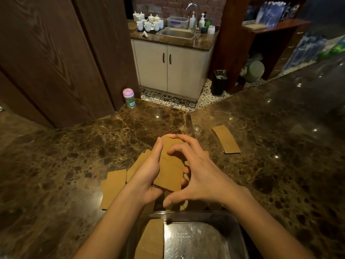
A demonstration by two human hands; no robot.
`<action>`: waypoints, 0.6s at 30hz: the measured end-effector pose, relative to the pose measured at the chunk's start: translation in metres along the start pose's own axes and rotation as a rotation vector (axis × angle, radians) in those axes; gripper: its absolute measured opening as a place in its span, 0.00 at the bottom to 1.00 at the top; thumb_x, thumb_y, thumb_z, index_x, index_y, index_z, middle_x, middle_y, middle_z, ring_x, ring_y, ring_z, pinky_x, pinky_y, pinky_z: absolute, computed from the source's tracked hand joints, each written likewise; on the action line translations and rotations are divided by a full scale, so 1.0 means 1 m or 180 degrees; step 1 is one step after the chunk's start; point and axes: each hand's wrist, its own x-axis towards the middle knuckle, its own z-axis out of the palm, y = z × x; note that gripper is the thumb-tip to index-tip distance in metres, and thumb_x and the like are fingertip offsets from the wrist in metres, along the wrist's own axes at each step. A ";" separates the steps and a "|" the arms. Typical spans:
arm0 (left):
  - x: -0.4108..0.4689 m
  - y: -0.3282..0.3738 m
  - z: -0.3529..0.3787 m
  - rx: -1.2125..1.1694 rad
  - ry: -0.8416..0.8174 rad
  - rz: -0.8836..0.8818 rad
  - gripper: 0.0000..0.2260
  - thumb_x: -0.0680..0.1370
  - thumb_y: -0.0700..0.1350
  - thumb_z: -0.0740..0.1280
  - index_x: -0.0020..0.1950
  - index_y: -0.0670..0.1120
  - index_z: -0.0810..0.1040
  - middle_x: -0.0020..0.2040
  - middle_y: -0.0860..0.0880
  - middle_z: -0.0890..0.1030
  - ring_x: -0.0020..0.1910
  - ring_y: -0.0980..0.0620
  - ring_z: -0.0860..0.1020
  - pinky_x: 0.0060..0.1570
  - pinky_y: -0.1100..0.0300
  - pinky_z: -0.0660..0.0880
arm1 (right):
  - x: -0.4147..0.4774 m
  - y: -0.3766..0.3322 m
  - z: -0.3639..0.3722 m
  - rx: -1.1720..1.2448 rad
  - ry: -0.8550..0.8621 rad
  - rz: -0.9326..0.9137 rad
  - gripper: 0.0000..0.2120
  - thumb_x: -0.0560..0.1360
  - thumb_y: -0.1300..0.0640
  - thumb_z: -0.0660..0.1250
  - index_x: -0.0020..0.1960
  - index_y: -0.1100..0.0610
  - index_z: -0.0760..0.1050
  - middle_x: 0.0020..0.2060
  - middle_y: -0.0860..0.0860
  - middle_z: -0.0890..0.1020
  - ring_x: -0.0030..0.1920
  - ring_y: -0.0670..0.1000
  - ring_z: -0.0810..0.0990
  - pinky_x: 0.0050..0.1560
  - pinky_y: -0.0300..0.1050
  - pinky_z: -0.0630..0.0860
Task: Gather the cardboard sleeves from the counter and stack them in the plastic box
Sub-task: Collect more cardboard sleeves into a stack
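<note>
Brown cardboard sleeve stack (170, 174), long axis pointing away, sits gripped in the left hand (149, 176), with the right hand (201, 176) arched over it. Clear plastic box (196, 243) lies nearward (just behind both hands).

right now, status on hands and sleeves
left hand grips sleeve bunch, right hand caps it. stacked sleeves in plastic box. loose sleeves on counter, path to box clear.

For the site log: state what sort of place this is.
Probably a drinks service area behind a bar: a polished dark brown marble counter, a stainless steel sink set over white cabinets, and white porcelain lidded cups beside it.
</note>
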 end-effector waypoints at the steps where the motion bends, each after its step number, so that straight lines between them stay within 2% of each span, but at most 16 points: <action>1: 0.003 0.000 -0.002 0.0009 0.0064 0.0017 0.19 0.82 0.61 0.56 0.63 0.55 0.79 0.48 0.39 0.84 0.39 0.42 0.81 0.36 0.50 0.79 | 0.003 0.003 0.000 0.0260 -0.0015 0.0144 0.49 0.60 0.32 0.80 0.74 0.33 0.58 0.80 0.36 0.49 0.75 0.38 0.58 0.62 0.27 0.59; 2: 0.005 0.000 -0.005 0.0060 0.0109 0.0060 0.19 0.82 0.62 0.56 0.63 0.55 0.79 0.48 0.39 0.84 0.38 0.42 0.81 0.35 0.50 0.79 | 0.006 0.008 0.000 0.0534 0.0096 0.0327 0.48 0.63 0.31 0.75 0.77 0.33 0.57 0.81 0.38 0.50 0.77 0.40 0.58 0.64 0.30 0.58; 4: 0.010 0.000 -0.011 0.0290 0.0274 0.0181 0.19 0.82 0.62 0.55 0.64 0.55 0.77 0.49 0.38 0.84 0.38 0.42 0.81 0.36 0.50 0.79 | 0.015 0.028 0.000 0.0772 0.0655 0.0851 0.41 0.71 0.30 0.68 0.80 0.39 0.58 0.81 0.46 0.61 0.75 0.46 0.67 0.65 0.41 0.69; 6: 0.014 -0.001 -0.019 0.0615 0.0535 0.0298 0.18 0.83 0.62 0.54 0.65 0.56 0.76 0.50 0.37 0.85 0.38 0.42 0.82 0.37 0.49 0.79 | 0.022 0.055 -0.002 0.0287 0.0987 0.1389 0.38 0.76 0.33 0.68 0.80 0.47 0.61 0.75 0.51 0.71 0.69 0.49 0.75 0.64 0.51 0.78; 8: 0.017 -0.004 -0.027 0.0888 0.0813 0.0332 0.17 0.84 0.61 0.53 0.65 0.56 0.75 0.50 0.37 0.85 0.37 0.42 0.82 0.36 0.50 0.79 | 0.025 0.078 0.002 -0.0310 0.0593 0.1764 0.41 0.76 0.35 0.70 0.81 0.52 0.59 0.72 0.54 0.75 0.69 0.54 0.75 0.67 0.55 0.76; 11: 0.023 -0.012 -0.042 0.1492 0.1213 0.0399 0.14 0.84 0.60 0.54 0.65 0.57 0.72 0.48 0.39 0.81 0.37 0.43 0.79 0.33 0.53 0.76 | 0.030 0.089 0.016 -0.0525 -0.0121 0.2035 0.48 0.72 0.33 0.74 0.81 0.54 0.57 0.75 0.57 0.71 0.74 0.58 0.71 0.72 0.55 0.72; 15: 0.028 -0.023 -0.060 0.2359 0.1417 0.0546 0.08 0.83 0.58 0.61 0.60 0.60 0.73 0.50 0.40 0.79 0.37 0.46 0.79 0.34 0.52 0.78 | 0.043 0.077 0.024 -0.0602 -0.0380 0.2055 0.54 0.66 0.33 0.79 0.80 0.56 0.59 0.76 0.58 0.67 0.76 0.60 0.67 0.73 0.56 0.70; 18: 0.028 -0.028 -0.066 0.2576 0.1475 0.0498 0.07 0.83 0.57 0.62 0.60 0.62 0.72 0.49 0.40 0.80 0.37 0.48 0.79 0.35 0.53 0.79 | 0.047 0.067 0.032 -0.0698 -0.0787 0.2123 0.62 0.60 0.30 0.81 0.82 0.56 0.56 0.75 0.57 0.69 0.75 0.60 0.69 0.72 0.57 0.73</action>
